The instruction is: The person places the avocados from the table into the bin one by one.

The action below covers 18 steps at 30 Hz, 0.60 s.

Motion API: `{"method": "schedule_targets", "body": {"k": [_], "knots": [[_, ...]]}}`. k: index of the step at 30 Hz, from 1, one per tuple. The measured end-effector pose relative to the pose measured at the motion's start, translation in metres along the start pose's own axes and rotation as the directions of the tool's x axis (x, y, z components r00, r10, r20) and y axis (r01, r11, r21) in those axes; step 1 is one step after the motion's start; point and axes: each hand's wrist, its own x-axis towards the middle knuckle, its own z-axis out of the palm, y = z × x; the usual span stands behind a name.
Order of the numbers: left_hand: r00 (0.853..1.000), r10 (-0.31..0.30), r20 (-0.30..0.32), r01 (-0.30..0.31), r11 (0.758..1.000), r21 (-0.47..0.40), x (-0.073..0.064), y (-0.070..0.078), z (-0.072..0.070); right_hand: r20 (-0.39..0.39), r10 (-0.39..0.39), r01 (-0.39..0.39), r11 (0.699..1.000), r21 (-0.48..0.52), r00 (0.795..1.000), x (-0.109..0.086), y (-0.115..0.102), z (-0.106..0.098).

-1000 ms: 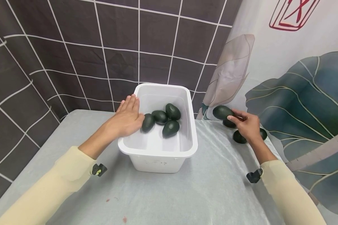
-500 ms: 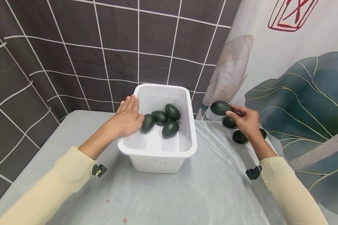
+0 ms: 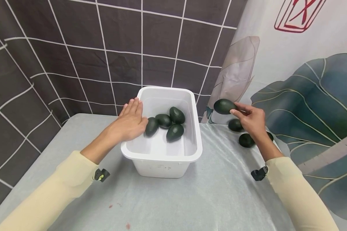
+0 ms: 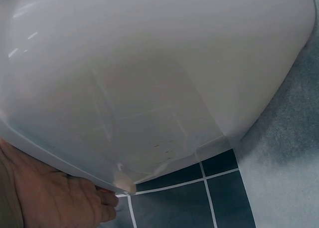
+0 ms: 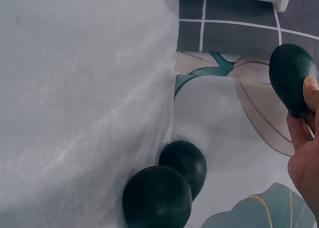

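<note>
A dark green avocado [image 3: 224, 106] is pinched at one end between the thumb and fingers of my right hand [image 3: 252, 119], raised above the table. In the right wrist view that avocado [image 5: 291, 78] hangs clear of the others. Below my hand, more avocados lie on the cloth, among them one at the back [image 3: 235, 125] and one nearer [image 3: 246, 140]; another is partly hidden behind my wrist. My left hand [image 3: 131, 122] rests flat, fingers straight, on the left rim of a white plastic tub [image 3: 162, 158]. Inside the tub lie several avocados [image 3: 175, 132].
A grey cloth [image 3: 219, 192] covers the table. Dark tile-patterned fabric [image 3: 118, 64] hangs behind and to the left. On the right hangs a white curtain [image 3: 266, 64] with large leaf prints, close to the loose avocados.
My right hand has lifted the avocado upward and slightly left, away from the ones on the cloth. The left hand and the tub have stayed in place.
</note>
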Motion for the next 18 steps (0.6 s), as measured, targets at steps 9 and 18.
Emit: {"method": "schedule_targets", "body": {"k": [9,18], "knots": [[1.0,0.001,-0.003,-0.001,1.0,0.0,0.0,-0.002,0.002,0.01,-0.02,0.019,0.999,0.05,1.0,0.005,-0.013,0.002],[1.0,0.004,-0.001,-0.004,1.0,-0.001,0.0,-0.002,0.0,-0.03,-0.09,0.091,0.994,0.065,0.996,0.008,-0.025,0.006]]}}
